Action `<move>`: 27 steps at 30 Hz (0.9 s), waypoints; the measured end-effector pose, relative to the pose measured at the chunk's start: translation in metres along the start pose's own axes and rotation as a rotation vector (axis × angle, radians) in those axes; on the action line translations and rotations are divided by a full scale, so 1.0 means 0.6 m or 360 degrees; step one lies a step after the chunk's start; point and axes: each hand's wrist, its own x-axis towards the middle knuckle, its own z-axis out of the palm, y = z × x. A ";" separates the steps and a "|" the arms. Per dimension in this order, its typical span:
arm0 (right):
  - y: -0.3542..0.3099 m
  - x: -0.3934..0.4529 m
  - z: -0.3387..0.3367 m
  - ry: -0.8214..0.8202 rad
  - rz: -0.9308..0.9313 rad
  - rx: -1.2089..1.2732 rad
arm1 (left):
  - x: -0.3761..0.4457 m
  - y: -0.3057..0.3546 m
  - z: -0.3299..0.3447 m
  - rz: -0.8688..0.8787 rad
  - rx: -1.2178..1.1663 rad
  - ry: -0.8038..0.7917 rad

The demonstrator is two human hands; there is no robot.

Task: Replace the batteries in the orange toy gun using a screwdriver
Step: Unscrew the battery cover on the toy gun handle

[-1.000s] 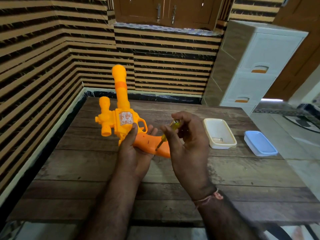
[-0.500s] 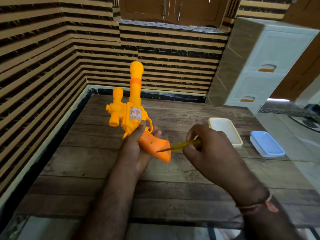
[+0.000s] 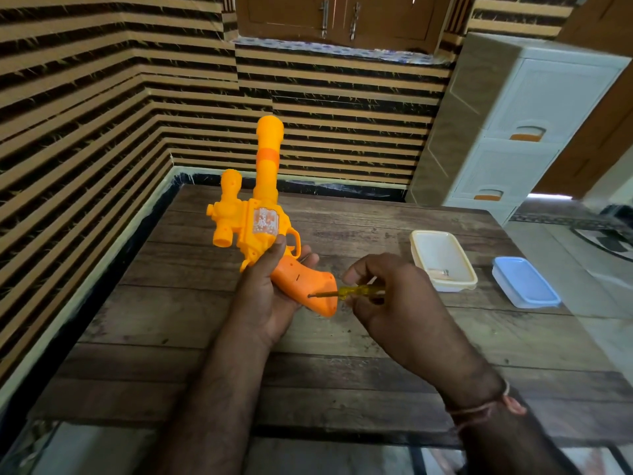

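Wooden table (image 3: 342, 365), left hand (image 3: 270, 296) gripping toy gun (image 3: 260, 221), right hand (image 3: 394, 303) pinching screwdriver (image 3: 346, 291)

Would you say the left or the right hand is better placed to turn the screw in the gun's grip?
Right: the right hand pinches the screwdriver, tip on the toy gun grip, while the left hand holds it.

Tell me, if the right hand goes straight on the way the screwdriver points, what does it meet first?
The grip of the toy gun. The right hand pinches the screwdriver, whose tip already appears to touch the grip. Just behind the grip lies the left hand, though depth there is unclear.
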 end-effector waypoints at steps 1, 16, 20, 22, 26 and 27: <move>0.001 0.000 0.002 -0.0003 -0.0008 -0.0038 | -0.001 -0.001 0.000 0.0010 0.0023 -0.0006; -0.025 -0.012 0.013 0.0014 -0.0048 -0.0172 | 0.003 -0.009 -0.006 0.0244 0.0130 0.0025; -0.035 -0.016 0.015 0.0015 -0.0156 -0.0295 | 0.005 -0.011 -0.004 0.0174 0.0097 0.0116; -0.035 -0.016 0.014 -0.0033 -0.0171 -0.0280 | 0.006 -0.010 -0.004 0.0193 0.0068 0.0107; -0.027 -0.015 0.013 -0.0071 -0.0146 -0.0219 | 0.005 0.000 -0.004 0.0255 0.0071 0.0087; -0.026 -0.015 0.014 -0.0062 -0.0141 -0.0202 | 0.004 0.001 -0.004 0.0258 0.0060 0.0098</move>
